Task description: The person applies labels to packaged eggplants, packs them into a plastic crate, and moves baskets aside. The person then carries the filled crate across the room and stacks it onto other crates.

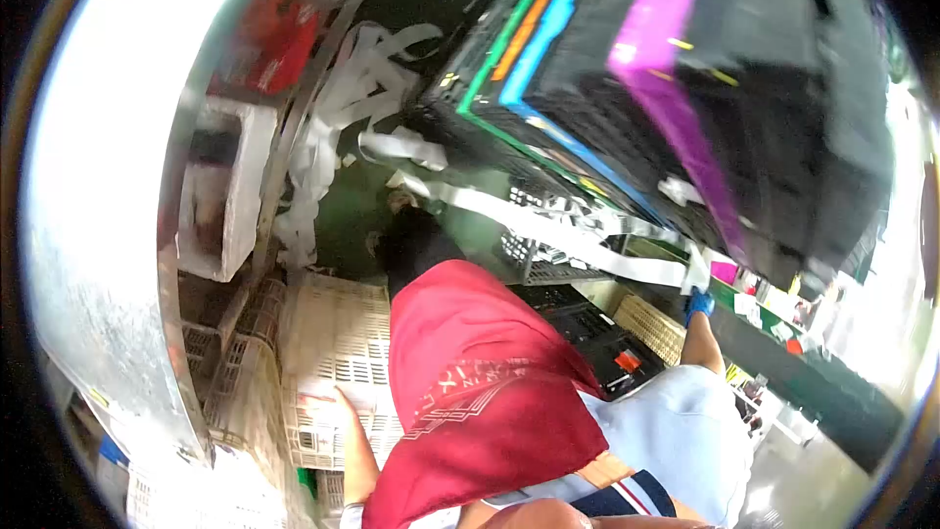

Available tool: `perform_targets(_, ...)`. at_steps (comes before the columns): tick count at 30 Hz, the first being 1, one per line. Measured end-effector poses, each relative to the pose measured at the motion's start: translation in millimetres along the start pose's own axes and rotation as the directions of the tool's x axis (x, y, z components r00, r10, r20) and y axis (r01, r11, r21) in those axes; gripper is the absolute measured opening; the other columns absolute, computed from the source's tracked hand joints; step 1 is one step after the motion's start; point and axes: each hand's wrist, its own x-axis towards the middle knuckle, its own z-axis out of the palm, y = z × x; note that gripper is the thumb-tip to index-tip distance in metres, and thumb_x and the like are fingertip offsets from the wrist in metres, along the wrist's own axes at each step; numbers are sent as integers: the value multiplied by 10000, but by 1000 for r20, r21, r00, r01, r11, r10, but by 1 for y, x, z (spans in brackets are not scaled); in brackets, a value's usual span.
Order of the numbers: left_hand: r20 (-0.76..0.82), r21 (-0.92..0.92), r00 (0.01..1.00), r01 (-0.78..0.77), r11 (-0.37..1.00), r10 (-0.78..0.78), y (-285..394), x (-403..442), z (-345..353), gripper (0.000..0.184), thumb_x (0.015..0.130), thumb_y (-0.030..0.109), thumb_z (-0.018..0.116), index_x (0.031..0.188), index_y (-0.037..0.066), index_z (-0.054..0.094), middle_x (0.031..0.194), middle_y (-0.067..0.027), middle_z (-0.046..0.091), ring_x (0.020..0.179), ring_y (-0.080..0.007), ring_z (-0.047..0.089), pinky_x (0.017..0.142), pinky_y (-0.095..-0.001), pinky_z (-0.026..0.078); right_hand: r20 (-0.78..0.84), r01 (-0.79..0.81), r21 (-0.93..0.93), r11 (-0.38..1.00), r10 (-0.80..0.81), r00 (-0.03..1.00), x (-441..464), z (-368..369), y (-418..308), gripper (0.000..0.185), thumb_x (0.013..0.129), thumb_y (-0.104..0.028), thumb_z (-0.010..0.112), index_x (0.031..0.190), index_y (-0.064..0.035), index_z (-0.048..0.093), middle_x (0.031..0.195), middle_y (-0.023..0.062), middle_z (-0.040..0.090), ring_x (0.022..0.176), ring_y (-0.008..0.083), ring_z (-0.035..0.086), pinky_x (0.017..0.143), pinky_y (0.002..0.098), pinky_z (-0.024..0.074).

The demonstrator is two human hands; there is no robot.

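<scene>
My right hand, in a blue glove, is raised at the right and closed on the end of a long white strip. From there the strip stretches leftward past a stack of black crates. My left hand is down at the left, against a beige slatted plastic crate. Glare and blur wash out its fingers, so I cannot make out whether they grip the crate. A red apron covers my front between the two hands.
Black crates with coloured edges rise at the upper right. More white strips lie tangled on the green floor. A metal panel and a white foam box stand at the left. Black trays lie beside the apron.
</scene>
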Motion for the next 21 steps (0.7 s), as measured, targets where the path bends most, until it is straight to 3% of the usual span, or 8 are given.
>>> perform_targets(3, 79, -114, 996, -27, 993, 36, -16, 7, -9, 749, 743, 376, 551, 1331, 90, 186, 1319, -287, 172, 1201, -406, 239, 978, -434, 235, -236, -179, 444, 878, 307, 922, -21, -70, -13, 217, 737, -236, 575, 718, -19, 563, 577, 97, 543, 445, 174, 495, 406, 318, 384)
perform_targets(5, 134, -346, 989, -9, 938, 59, -32, 24, -2, 746, 708, 237, 595, 1324, 102, 196, 1289, -313, 197, 1152, -427, 300, 954, -427, 285, -253, -257, 43, 965, 259, 932, 77, -43, 90, 232, 748, -240, 550, 743, -10, 573, 582, 110, 551, 462, 178, 516, 410, 330, 405)
perform_targets(7, 178, -383, 976, -49, 922, 126, -43, 33, -3, 669, 745, 201, 546, 1316, 72, 222, 1280, -278, 258, 1180, -373, 288, 961, -375, 274, -37, -340, 427, 838, 391, 919, -20, -57, -13, 214, 734, -201, 578, 761, 11, 589, 624, 118, 566, 476, 209, 521, 427, 369, 425)
perform_targets(10, 156, -708, 961, -51, 704, 226, -76, 69, 49, 561, 752, 187, 538, 1269, 109, 335, 1270, -212, 329, 1133, -336, 355, 933, -389, 305, 36, -388, 331, 860, 399, 916, 0, 11, 25, 220, 725, -171, 600, 823, 25, 573, 695, 129, 583, 507, 241, 541, 438, 379, 438)
perform_targets(11, 239, -758, 954, 68, 648, 180, -73, 64, 41, 526, 757, 181, 531, 1250, 110, 361, 1255, -185, 355, 1119, -311, 367, 910, -387, 322, 121, -534, 685, 496, 644, 755, -21, 14, -5, 203, 743, -155, 570, 851, 17, 563, 728, 144, 585, 558, 274, 574, 445, 397, 456)
perform_targets(15, 483, -778, 863, 346, 524, 149, -15, 4, -42, 387, 774, 183, 515, 1148, 105, 453, 1056, -68, 508, 945, -192, 475, 640, -321, 429, 415, -555, 829, 73, 585, 697, 6, 73, 34, 218, 733, -121, 556, 912, -2, 519, 724, 199, 556, 561, 342, 563, 458, 425, 472)
perform_targets(19, 512, -802, 778, 282, 526, 365, 19, -25, -75, 375, 797, 236, 506, 1143, 100, 458, 913, -41, 577, 815, -155, 546, 638, -319, 461, 513, -640, 769, 8, 590, 624, 46, 148, 81, 341, 713, -165, 588, 999, 1, 504, 939, 214, 538, 722, 379, 563, 592, 478, 484)
perform_targets(21, 436, -837, 779, 167, 521, 451, 31, -38, -92, 367, 813, 235, 499, 1144, 80, 457, 933, -52, 576, 838, -156, 548, 667, -302, 443, 705, -709, 683, -176, 414, 576, 61, 167, 105, 349, 781, -216, 505, 1087, -48, 482, 1129, 171, 459, 1020, 321, 414, 850, 429, 330)
